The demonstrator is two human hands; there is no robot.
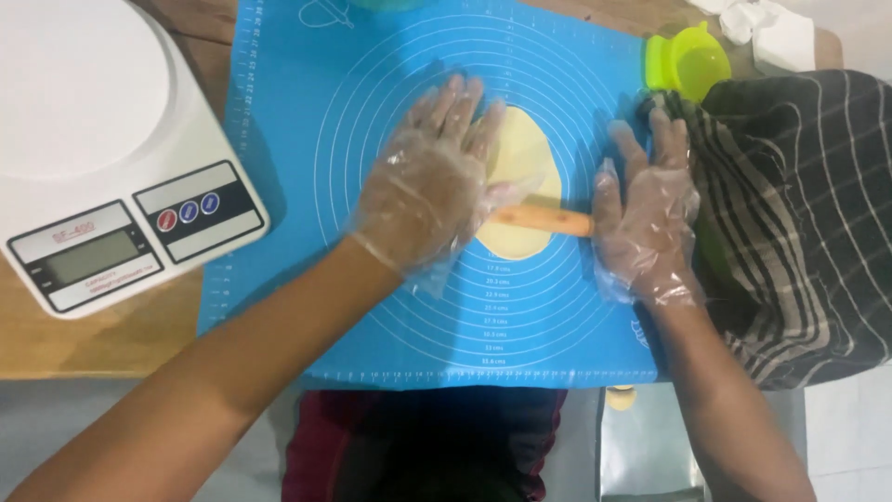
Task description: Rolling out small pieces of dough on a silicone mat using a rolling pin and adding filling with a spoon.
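Blue mat [307, 112] lies flat on wooden table [93, 349]. Yellow dough [528, 149] sits flat in middle of mat, thin and oval. Wooden rolling pin [544, 219] lies across dough, near its lower end. Left hand [423, 195] in clear plastic glove, fingers spread flat, presses on left end of pin. Right hand [646, 218] in glove, open and flat, on right end of pin. White kitchen scale [102, 139] left of mat. Green cup [692, 60] at mat's far right corner. Striped dark cloth [799, 223] right of mat.
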